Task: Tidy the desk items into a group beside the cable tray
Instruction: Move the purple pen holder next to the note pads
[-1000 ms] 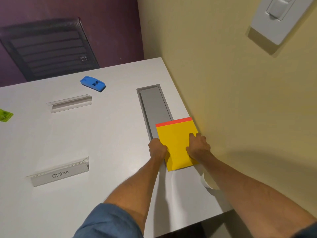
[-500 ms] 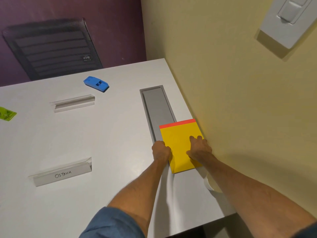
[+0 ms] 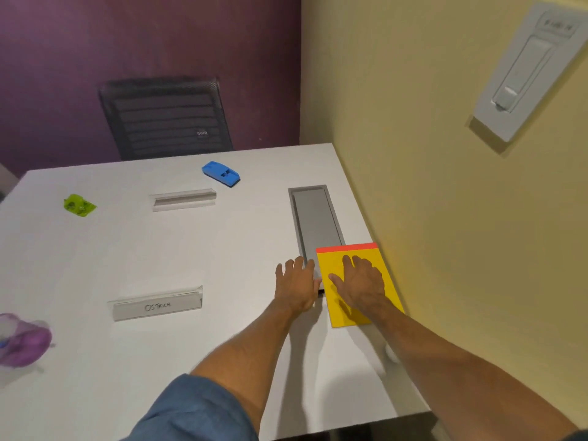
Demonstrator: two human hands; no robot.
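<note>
A yellow notepad (image 3: pixel 334 308) with a red top strip lies flat by the yellow wall, just right of the grey cable tray (image 3: pixel 315 218) sunk in the white desk. My right hand (image 3: pixel 361 283) rests palm-down on the pad, fingers spread. My left hand (image 3: pixel 297 284) lies open on the desk against the pad's left edge, over the tray's near end. Farther left lie a blue stapler-like item (image 3: pixel 221 174), a clear name holder (image 3: pixel 184 199), a holder labelled OSTRICH (image 3: pixel 157 303), a green item (image 3: pixel 79 205) and a purple item (image 3: pixel 24 342).
The white desk (image 3: pixel 127 256) meets the yellow wall (image 3: pixel 445 233) on its right side. A black mesh chair (image 3: pixel 165 117) stands behind the far edge. A white wall fixture (image 3: pixel 528 65) hangs at upper right. The desk's near edge runs under my right forearm.
My left hand has opened from a closed grip at the pad's edge to a flat hand on the desk. The view has tilted up and left, bringing the green and purple items into sight.
</note>
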